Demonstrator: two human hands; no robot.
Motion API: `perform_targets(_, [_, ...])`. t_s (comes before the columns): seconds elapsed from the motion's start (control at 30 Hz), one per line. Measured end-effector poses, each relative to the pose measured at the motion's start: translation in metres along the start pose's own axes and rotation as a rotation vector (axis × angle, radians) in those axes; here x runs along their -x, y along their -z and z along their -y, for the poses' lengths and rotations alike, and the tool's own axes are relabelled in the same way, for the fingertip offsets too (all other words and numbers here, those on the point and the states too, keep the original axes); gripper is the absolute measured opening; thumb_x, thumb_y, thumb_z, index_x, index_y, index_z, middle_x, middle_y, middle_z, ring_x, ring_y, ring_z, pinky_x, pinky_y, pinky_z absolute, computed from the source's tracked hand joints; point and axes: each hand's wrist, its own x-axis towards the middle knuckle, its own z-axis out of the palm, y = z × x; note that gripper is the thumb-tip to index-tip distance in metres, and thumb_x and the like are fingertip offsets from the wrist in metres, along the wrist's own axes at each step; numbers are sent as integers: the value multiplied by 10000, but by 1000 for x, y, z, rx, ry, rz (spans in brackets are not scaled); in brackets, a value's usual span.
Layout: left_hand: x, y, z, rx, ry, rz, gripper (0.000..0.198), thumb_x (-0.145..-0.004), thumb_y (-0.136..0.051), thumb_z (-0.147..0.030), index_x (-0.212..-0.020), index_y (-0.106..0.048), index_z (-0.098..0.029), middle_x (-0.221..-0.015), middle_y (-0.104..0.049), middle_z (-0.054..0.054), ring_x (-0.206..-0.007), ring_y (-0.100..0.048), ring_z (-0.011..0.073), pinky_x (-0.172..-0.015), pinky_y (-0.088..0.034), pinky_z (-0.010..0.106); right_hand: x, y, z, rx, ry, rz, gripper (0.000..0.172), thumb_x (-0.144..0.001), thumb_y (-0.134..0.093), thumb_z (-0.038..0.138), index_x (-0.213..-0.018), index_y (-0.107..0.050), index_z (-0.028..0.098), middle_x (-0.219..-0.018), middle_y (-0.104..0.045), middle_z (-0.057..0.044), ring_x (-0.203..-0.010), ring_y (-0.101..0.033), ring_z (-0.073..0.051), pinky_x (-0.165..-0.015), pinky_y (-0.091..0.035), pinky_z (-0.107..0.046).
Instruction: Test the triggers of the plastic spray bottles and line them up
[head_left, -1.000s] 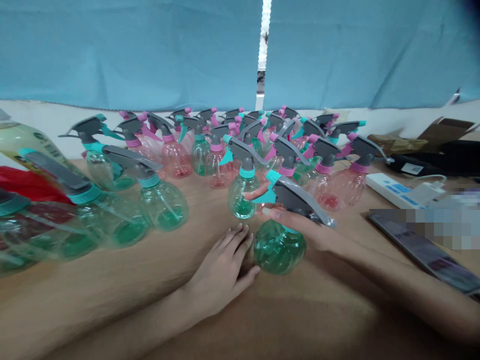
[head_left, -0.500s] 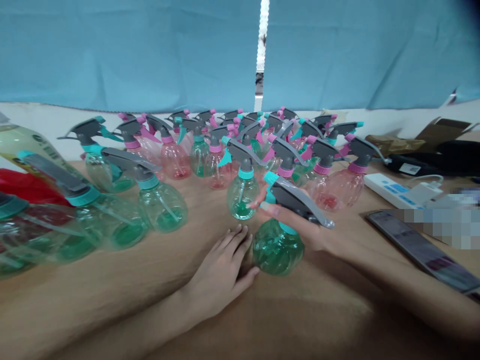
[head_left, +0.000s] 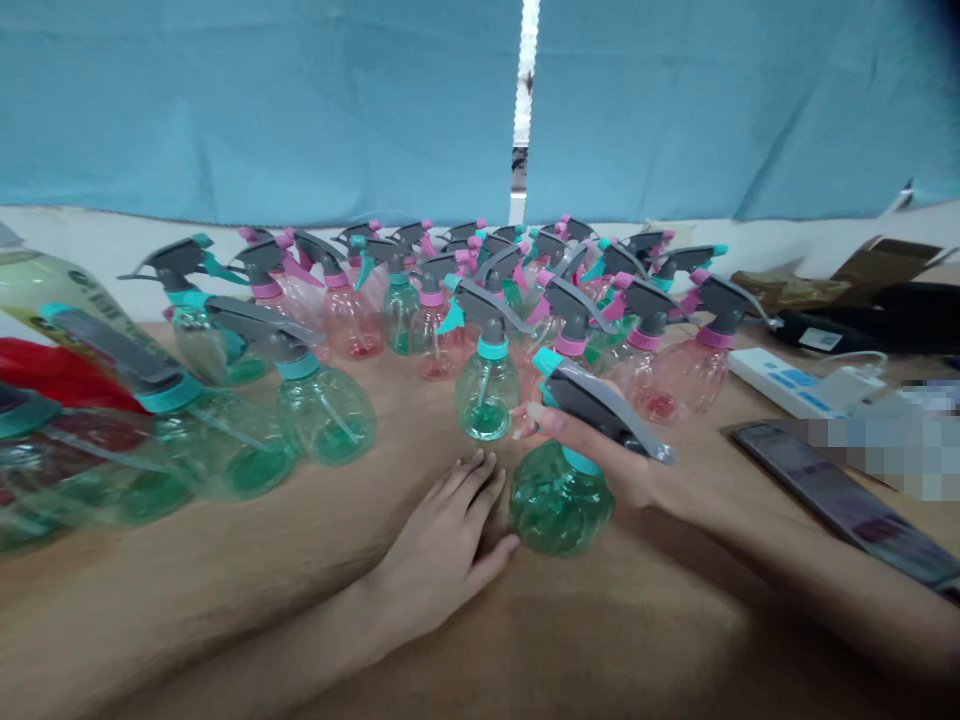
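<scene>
My right hand [head_left: 628, 468] is closed round the neck of a green spray bottle [head_left: 561, 508]. That bottle has a turquoise collar and nozzle and a grey trigger head [head_left: 600, 400], which points up and to the left. Beside it on the left, my left hand [head_left: 450, 540] lies flat on the wooden table [head_left: 315, 610] with its fingers stretched out and nothing in it. Just beyond the fingertips stands another green spray bottle [head_left: 487, 395] with some green at its base.
Many pink and green spray bottles crowd the back, including a pink one [head_left: 686, 375]. More green bottles [head_left: 326, 415] stand at left, near a large yellowish bottle [head_left: 75, 290]. At right are a phone [head_left: 840, 500], a power strip [head_left: 780, 375] and an open box [head_left: 885, 268].
My right hand and the spray bottle in it have shifted slightly right and down. My left hand has stayed in place.
</scene>
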Motion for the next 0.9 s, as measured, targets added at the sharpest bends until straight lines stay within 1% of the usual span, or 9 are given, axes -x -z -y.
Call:
perform_targets(0.1, [0,0,0,7,0,-1,591,-950,-485,-435,-1384,-412,-40,-1449,-419,175,-1355,-356,298,-1094,-323,468,0,0,-3,-29,-7,44,209,-890,-546,430,-805,-593,245,-644,-480,32,-575,-460,-123,-549,-389,-267])
perform_targets(0.17, [-1,0,0,18,6,-1,593,-950,-484,-440,-1385,-409,-44,-1453,-413,175,-1357,-354,297,-1091,-329,468,1,0,-4,-50,-17,64,155,-886,-561,408,-880,-594,256,-663,-470,37,-583,-450,-121,-570,-387,-269])
perform_targets(0.23, [-1,0,0,32,9,-2,594,-950,-486,-436,-1384,-408,-38,-1450,-415,182,-1358,-352,296,-1091,-331,468,2,-1,-6,-78,-24,64,141,-882,-576,383,-964,-589,269,-724,-494,33,-617,-458,-121,-609,-394,-276])
perform_targets(0.3, [-1,0,-1,39,11,-6,591,-951,-484,-433,-1380,-411,-33,-1446,-418,187,-1359,-349,298,-1091,-331,470,3,-1,-6,-109,-14,52,167,-879,-582,367,-1017,-586,272,-806,-533,22,-660,-475,-126,-647,-400,-289])
perform_targets(0.37, [0,0,-1,39,11,-8,591,-952,-480,-431,-1377,-413,-25,-1447,-414,192,-1358,-350,304,-1088,-333,478,4,-2,-5,-124,-21,44,188,-873,-586,362,-1033,-592,263,-814,-545,15,-654,-473,-130,-647,-396,-301])
perform_targets(0.5, [0,2,-1,30,11,11,588,-954,-475,-427,-1378,-412,-24,-1454,-404,191,-1358,-348,306,-1086,-335,479,4,-2,0,-144,-74,40,225,-855,-590,355,-1054,-605,251,-694,-497,28,-583,-447,-138,-620,-392,-320])
perform_targets(0.63, [0,3,-1,38,12,8,581,-954,-475,-425,-1377,-413,-31,-1448,-415,187,-1360,-347,300,-1091,-330,473,4,-1,3,-162,-83,52,236,-845,-592,352,-1060,-604,255,-669,-503,30,-561,-456,-145,-597,-394,-324])
perform_targets(0.73, [0,2,-1,40,7,-4,584,-953,-479,-424,-1376,-412,-25,-1446,-417,190,-1362,-343,301,-1091,-331,473,4,-2,3,-172,-84,41,225,-841,-592,341,-1046,-604,251,-742,-554,12,-600,-487,-149,-611,-404,-325])
perform_targets(0.9, [1,-1,0,45,10,-27,578,-956,-466,-430,-1380,-407,-42,-1446,-419,184,-1361,-347,297,-1090,-334,469,5,-3,-1,-194,-60,48,242,-853,-592,349,-1073,-595,250,-867,-612,-10,-702,-545,-160,-732,-451,-352])
